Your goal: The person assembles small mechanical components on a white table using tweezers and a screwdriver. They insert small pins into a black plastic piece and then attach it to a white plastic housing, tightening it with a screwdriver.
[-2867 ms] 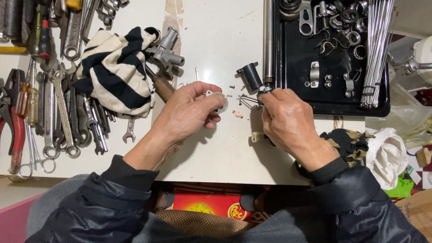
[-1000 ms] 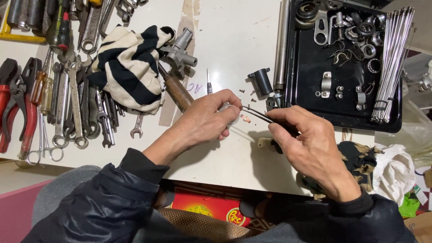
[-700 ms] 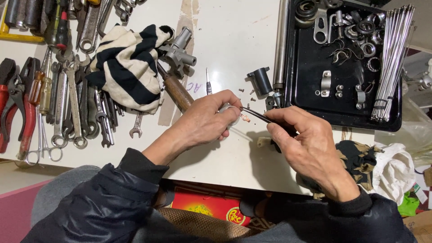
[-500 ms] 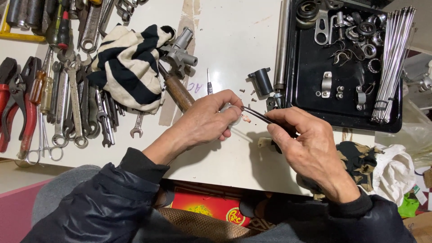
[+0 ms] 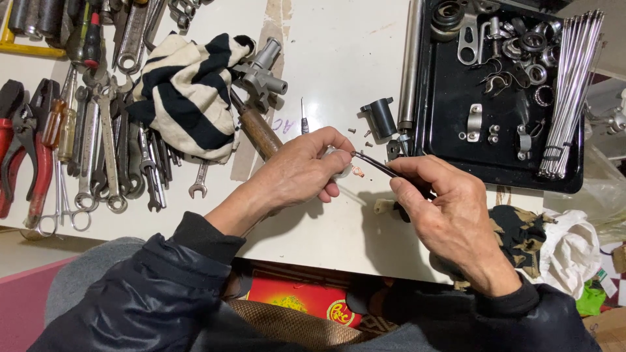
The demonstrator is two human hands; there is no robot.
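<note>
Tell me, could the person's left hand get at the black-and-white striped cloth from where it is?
Probably yes: the left hand is near the striped cloth, with only a wooden-handled hammer lying between, though its fingers pinch a small pale part.

Table (image 5: 339,58): white, smooth, matt, scuffed in places. Tray (image 5: 456,156): black, glossy, looks plastic. Spokes (image 5: 570,85): bright polished metal. Tube (image 5: 409,62): dull grey metal. Wrenches (image 5: 107,150): worn satin steel. Rag (image 5: 186,98): striped woven cloth, soft. Hammer handle (image 5: 259,130): brown wood, smooth. Tweezers (image 5: 375,164) in right hand (image 5: 450,215): thin dark metal. Pliers (image 5: 29,150): red plastic grips.
</note>
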